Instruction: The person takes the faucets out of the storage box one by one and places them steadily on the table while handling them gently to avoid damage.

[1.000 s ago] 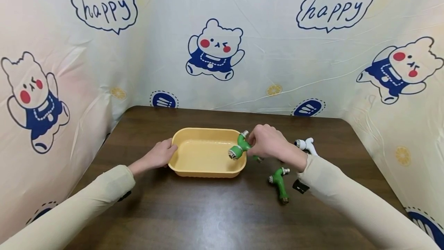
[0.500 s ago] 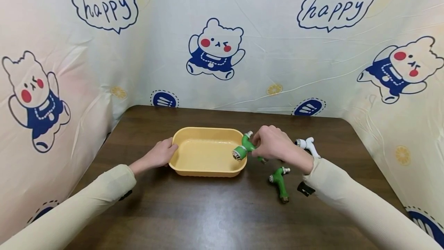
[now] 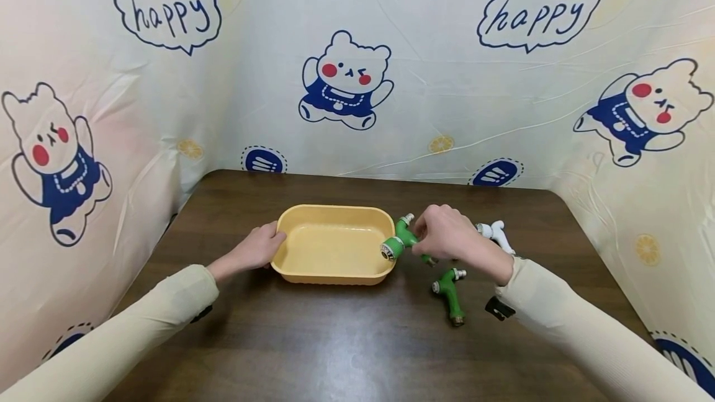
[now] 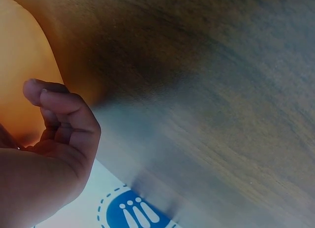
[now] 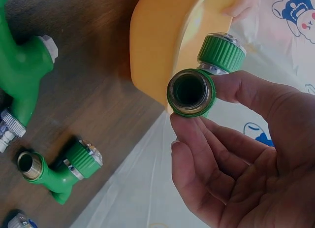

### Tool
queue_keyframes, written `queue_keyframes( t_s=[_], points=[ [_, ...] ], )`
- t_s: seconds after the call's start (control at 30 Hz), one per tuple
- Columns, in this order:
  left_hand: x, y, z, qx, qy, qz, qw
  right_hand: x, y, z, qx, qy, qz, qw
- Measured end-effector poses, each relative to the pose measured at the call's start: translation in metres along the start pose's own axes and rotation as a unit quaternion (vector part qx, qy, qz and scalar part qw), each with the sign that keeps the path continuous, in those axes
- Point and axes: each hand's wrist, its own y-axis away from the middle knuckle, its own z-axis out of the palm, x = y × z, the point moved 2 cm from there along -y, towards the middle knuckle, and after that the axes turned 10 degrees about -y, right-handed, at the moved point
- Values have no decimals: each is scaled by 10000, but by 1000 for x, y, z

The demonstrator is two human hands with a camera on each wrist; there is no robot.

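A yellow plastic basin (image 3: 335, 279) sits on the dark wooden table. My left hand (image 3: 261, 245) grips its left rim, with curled fingers against the outer wall in the left wrist view. My right hand (image 3: 447, 232) pinches a green water tap (image 3: 406, 236) between thumb and fingers, at the basin's right rim. In the right wrist view this tap shows its round threaded opening toward the camera and a ribbed green knob. A second green tap (image 3: 450, 296) lies on the table nearer me. A white tap (image 3: 497, 236) lies behind my right forearm, partly hidden.
The right wrist view also shows another green tap (image 5: 61, 171) with a ribbed knob on the table (image 5: 93, 105). A printed cloth (image 3: 447, 98) hangs around the table's back and sides.
My right hand has drawn the green tap to the right, from above the basin's right end toward its right rim. The left hand and the basin stay in place.
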Motion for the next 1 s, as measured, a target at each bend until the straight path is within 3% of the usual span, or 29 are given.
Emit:
queue_keyframes(
  t_s=[0.2,0.3,0.57,0.8,0.93,1.0],
  points=[
    [47,22,-17,-132,-43,-528,9985,1,4,1,19,-79,33,10000],
    [55,26,-18,-90,-144,-619,9979,1,5,1,14,-119,48,9999],
    [50,24,-19,-87,-51,-588,9982,1,9,1,30,-168,53,9998],
    [15,10,-8,-66,40,-50,10000,6,12,3,74,-231,153,9996],
    [30,15,-12,-110,15,-297,9995,8,13,5,126,-185,113,9997],
    [46,22,-18,-156,1,-487,9987,9,14,5,142,-180,114,9997]
  ],
)
